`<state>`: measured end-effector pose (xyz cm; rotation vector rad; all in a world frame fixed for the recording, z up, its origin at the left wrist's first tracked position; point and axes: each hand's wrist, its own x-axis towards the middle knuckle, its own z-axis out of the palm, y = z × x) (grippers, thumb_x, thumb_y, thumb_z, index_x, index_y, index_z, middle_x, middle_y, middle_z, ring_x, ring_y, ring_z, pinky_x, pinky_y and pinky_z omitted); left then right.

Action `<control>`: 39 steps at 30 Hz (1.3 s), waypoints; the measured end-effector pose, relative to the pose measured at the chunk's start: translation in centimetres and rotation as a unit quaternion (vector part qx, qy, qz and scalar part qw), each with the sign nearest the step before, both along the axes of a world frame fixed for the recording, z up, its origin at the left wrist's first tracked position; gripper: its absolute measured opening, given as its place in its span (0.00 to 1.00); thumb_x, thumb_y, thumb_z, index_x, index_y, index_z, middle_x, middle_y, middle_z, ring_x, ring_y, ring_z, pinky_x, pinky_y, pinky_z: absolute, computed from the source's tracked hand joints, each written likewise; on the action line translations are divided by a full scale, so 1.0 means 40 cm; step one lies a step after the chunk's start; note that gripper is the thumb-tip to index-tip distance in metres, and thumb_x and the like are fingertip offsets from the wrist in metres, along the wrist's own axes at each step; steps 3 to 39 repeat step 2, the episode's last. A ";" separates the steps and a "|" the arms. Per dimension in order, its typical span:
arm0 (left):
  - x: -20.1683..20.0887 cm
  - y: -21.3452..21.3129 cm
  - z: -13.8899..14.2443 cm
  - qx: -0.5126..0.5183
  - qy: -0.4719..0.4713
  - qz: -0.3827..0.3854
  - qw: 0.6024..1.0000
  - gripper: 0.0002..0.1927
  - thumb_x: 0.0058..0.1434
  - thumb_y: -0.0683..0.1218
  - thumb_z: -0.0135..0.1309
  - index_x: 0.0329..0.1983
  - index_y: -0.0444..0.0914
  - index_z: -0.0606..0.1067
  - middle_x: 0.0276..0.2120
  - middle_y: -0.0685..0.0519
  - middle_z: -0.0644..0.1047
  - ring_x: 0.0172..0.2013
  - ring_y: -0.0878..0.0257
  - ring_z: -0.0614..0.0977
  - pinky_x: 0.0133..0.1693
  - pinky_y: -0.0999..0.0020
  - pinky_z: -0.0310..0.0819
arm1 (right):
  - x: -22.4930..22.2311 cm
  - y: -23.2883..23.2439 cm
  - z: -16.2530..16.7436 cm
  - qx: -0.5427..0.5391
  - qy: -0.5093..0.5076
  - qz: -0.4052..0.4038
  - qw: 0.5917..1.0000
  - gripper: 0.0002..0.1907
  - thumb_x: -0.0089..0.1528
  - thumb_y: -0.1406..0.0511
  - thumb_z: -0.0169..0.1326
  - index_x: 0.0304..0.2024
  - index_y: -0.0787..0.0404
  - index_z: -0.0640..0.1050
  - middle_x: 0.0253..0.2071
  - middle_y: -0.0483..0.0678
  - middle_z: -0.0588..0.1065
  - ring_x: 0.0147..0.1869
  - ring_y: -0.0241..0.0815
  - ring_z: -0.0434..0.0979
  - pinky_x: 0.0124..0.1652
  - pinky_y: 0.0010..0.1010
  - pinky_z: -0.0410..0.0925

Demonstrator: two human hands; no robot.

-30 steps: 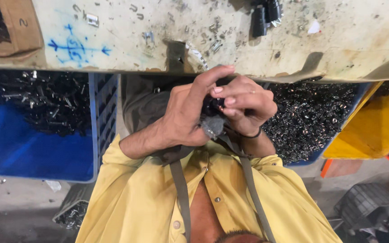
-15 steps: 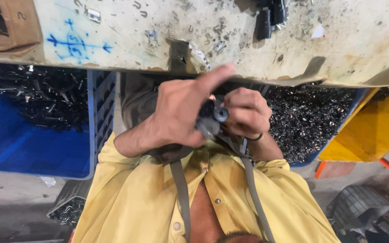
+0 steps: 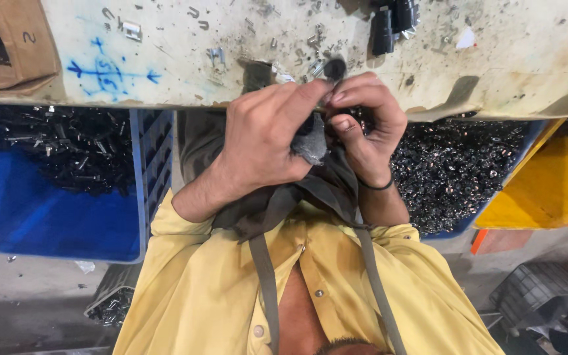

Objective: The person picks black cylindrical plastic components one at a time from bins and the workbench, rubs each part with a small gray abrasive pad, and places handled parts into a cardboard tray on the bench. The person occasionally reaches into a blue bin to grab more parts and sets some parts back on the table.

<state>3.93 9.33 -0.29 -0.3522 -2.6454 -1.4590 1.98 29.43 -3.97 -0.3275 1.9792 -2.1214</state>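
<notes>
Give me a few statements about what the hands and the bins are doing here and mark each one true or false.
1. Both hands are together on a small dark part at the workbench edge. True: the left hand and right hand meet around it.
2. The right hand wears a dark band at the wrist. True.
3. The blue bin on the left side of the picture is full of yellow cloth. False: it holds dark metal pieces.
4. The person wears a red shirt. False: the shirt is yellow.
5. A cardboard box sits on the bench at the upper left corner of the picture. True.
</notes>
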 end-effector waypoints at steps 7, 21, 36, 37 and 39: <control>0.000 0.000 -0.005 -0.025 -0.024 -0.006 0.999 0.31 0.49 0.43 0.63 0.59 0.36 0.72 0.41 0.46 0.79 0.41 0.46 0.83 0.43 0.56 0.77 | -0.010 -0.013 -0.003 -0.002 0.016 0.013 1.000 0.09 0.70 0.63 0.60 0.49 0.62 0.78 0.46 0.49 0.74 0.48 0.37 0.75 0.50 0.25 0.70; 0.000 0.000 -0.005 -0.025 -0.024 -0.006 0.999 0.31 0.49 0.43 0.63 0.59 0.36 0.72 0.41 0.46 0.79 0.41 0.46 0.83 0.43 0.56 0.77 | -0.010 -0.013 -0.003 -0.002 0.016 0.013 1.000 0.09 0.70 0.63 0.60 0.49 0.62 0.78 0.46 0.49 0.74 0.48 0.37 0.75 0.50 0.25 0.70; 0.000 0.000 -0.005 -0.025 -0.024 -0.006 0.999 0.31 0.49 0.43 0.63 0.59 0.36 0.72 0.41 0.46 0.79 0.41 0.46 0.83 0.43 0.56 0.77 | -0.010 -0.013 -0.003 -0.002 0.016 0.013 1.000 0.09 0.70 0.63 0.60 0.49 0.62 0.78 0.46 0.49 0.74 0.48 0.37 0.75 0.50 0.25 0.70; 0.000 0.000 -0.005 -0.025 -0.024 -0.006 0.999 0.31 0.49 0.43 0.63 0.59 0.36 0.72 0.41 0.46 0.79 0.41 0.46 0.83 0.43 0.56 0.77 | -0.010 -0.013 -0.003 -0.002 0.016 0.013 1.000 0.09 0.70 0.63 0.60 0.49 0.62 0.78 0.46 0.49 0.74 0.48 0.37 0.75 0.50 0.25 0.70; 0.000 0.000 -0.005 -0.025 -0.024 -0.006 0.999 0.31 0.49 0.43 0.63 0.59 0.36 0.72 0.41 0.46 0.79 0.41 0.46 0.83 0.43 0.56 0.77 | -0.010 -0.013 -0.003 -0.002 0.016 0.013 1.000 0.09 0.70 0.63 0.60 0.49 0.62 0.78 0.46 0.49 0.74 0.48 0.37 0.75 0.50 0.25 0.70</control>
